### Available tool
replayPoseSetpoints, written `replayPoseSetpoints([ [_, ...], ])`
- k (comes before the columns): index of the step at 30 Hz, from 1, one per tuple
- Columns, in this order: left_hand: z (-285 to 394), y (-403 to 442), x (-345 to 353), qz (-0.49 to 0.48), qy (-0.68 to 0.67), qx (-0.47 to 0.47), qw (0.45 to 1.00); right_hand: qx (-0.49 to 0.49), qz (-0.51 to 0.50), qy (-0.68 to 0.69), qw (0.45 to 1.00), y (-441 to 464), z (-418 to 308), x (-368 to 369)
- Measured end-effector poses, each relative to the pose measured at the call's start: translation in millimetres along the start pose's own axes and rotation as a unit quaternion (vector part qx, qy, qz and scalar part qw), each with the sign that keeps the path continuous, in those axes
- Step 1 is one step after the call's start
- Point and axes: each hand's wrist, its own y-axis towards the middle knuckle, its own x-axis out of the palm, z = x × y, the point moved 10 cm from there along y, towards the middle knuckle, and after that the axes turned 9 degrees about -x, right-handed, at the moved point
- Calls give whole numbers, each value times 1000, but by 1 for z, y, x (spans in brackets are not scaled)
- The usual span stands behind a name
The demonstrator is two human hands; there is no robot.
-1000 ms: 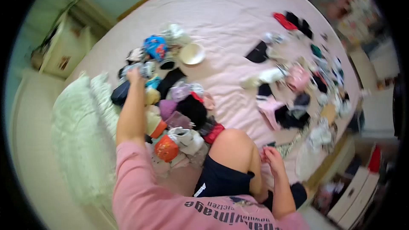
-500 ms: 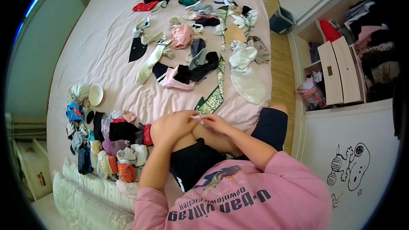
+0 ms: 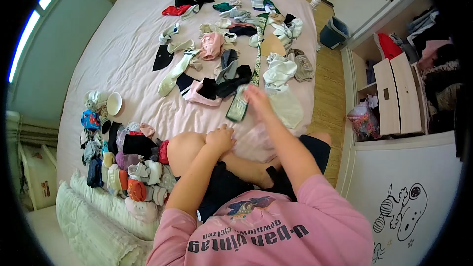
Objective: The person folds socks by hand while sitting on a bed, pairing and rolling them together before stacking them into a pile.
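Pale pink bedding fills the room as a person's right hand meets a long green-and-white patterned fabric strip mid-bed; blur leaves it unclear whether the fingers pinch or merely touch. The left hand, fingers bent, rests on the bare raised knee, seemingly for support. The strip's near section slants down-left toward the person; beyond the hand its long axis runs toward the far end of the bed, beside a crumpled white garment. Left, a multicoloured clothing pile, apparently bunched to save space, adjoins a round cream bowl.
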Motion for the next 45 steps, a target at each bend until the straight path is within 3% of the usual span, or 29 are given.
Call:
replayPoseSetpoints([
  [2, -2, 2, 0, -8, -12, -9, 1000, -72, 12, -108, 992, 27, -53, -10],
  [5, -9, 8, -1, -16, -24, -34, 999, -275, 72, 7, 959, 54, -105, -17],
  [8, -28, 19, 1, -46, -38, -99, 993, -212, 95, -187, 954, 83, -60, -40],
  [11, -64, 22, -17, -48, -46, -261, 963, -218, -56, -337, 914, 64, -44, 2],
  [12, -78, 20, -25, -44, -46, -326, 943, -245, -80, -352, 900, 57, -41, 14],
  [15, -108, 30, -7, -109, -103, -400, 904, -330, -133, -408, 841, 33, -42, 59],
  [21, -102, 32, -3, -105, -45, -403, 908, -348, -262, -410, 801, 45, -64, 127],
  [26, -105, 37, -2, -124, -69, -409, 901, -398, -281, -427, 762, 80, -61, 178],
  [29, -107, 41, -1, -121, -87, -409, 900, -432, -309, -485, 695, 88, -42, 232],
  [36, -112, 47, 6, -147, -91, -427, 888, -364, -409, -627, 554, 120, 25, 294],
  [39, -114, 51, 15, -146, -70, -412, 897, -280, -418, -620, 603, 149, 31, 289],
  [43, -115, 53, 15, -133, -87, -404, 901, -266, -278, -502, 775, 204, 6, 259],
  [45, -113, 53, 12, -140, -88, -406, 899, -252, -289, -480, 789, 222, -7, 250],
])
